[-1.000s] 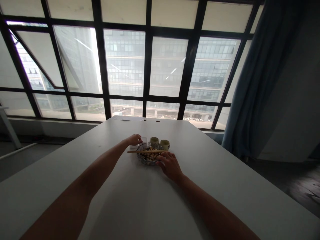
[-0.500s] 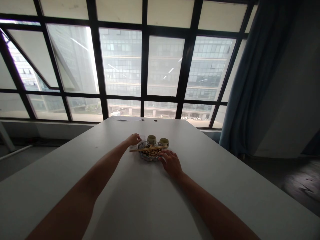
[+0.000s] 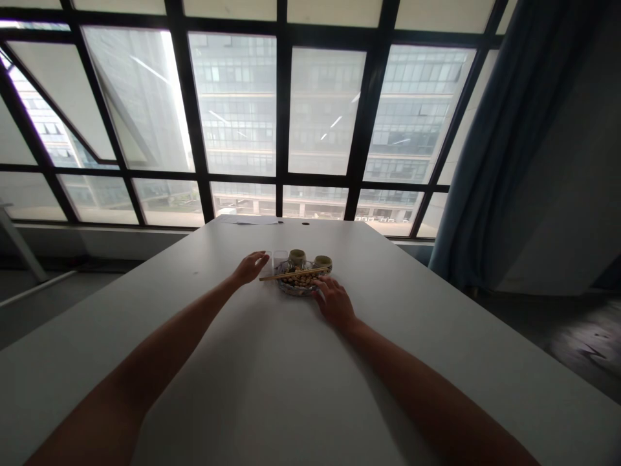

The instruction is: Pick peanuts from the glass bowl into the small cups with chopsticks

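Observation:
A glass bowl (image 3: 295, 291) of brown nuts or similar small pieces stands on the white table, with a pair of chopsticks (image 3: 291, 274) lying across its top. Behind it are two greenish cups, one (image 3: 297, 256) at the middle and one (image 3: 323, 261) to the right. Clear plastic containers (image 3: 280, 257) stand at the bowl's back left. My left hand (image 3: 251, 267) is beside the containers, its fingers apart and nothing visible in them. At the bowl's right front rim rests my right hand (image 3: 334, 301), fingers loosely spread and holding nothing.
The white table (image 3: 233, 401) stretches toward a large window wall. Papers (image 3: 250, 220) lie at its far edge, near two dark round holes. A blue curtain (image 3: 490, 149) hangs at the right. A blurred pale patterned object (image 3: 589, 346) is beyond the table's right edge.
My left hand has moved left, away from the clear containers, and its fingers have opened. My right hand stays by the bowl. The camera view has tilted down slightly.

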A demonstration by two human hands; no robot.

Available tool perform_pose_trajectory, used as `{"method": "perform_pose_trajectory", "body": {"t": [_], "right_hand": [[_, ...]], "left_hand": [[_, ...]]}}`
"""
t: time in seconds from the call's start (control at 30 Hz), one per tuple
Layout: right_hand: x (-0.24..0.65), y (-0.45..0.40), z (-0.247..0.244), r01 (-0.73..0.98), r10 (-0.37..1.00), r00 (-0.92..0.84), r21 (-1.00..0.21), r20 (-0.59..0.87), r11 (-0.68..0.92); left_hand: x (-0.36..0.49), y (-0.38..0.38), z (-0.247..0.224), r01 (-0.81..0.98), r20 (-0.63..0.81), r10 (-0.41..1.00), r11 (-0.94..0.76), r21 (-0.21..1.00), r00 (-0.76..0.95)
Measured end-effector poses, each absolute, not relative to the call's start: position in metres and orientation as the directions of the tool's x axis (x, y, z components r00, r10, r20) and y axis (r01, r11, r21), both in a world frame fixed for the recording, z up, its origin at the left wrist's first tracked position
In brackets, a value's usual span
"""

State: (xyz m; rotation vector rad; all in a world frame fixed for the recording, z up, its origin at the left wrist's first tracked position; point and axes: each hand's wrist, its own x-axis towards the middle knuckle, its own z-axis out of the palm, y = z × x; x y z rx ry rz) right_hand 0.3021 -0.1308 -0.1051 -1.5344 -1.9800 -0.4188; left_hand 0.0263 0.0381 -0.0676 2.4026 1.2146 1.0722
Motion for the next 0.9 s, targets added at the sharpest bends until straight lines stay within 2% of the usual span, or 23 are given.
{"method": "perform_pose_trajectory", "body": {"t": [0.3,0.67,0.73,0.87,0.9], "right_hand": [[0.288,-0.127,-0.097,0.898,0.735,-0.276,-0.106,0.619,0.426],[0.268,-0.152,-0.081,0.727,0.665,-0.413,-0.215,0.622,0.653],[0.277,-0.146,-0.072,0.760,0.694,-0.330,-0.257,0.640,0.598],[0.307,-0.111,-0.058,0.907,0.735,0.070,-0.350,0.674,0.235],[0.314,-0.100,-0.057,0.914,0.735,0.104,-0.356,0.670,0.194]], "left_hand": [[0.003,0.008,-0.096,0.466,0.460,0.856,-0.515,0.719,0.236],[0.002,0.006,-0.103,0.201,0.302,0.931,-0.342,0.918,0.206],[0.002,0.005,-0.102,0.203,0.282,0.930,-0.332,0.921,0.237],[0.004,0.004,-0.100,0.138,0.249,0.920,-0.301,0.944,0.303],[0.005,0.004,-0.100,0.122,0.246,0.919,-0.295,0.948,0.308]]}}
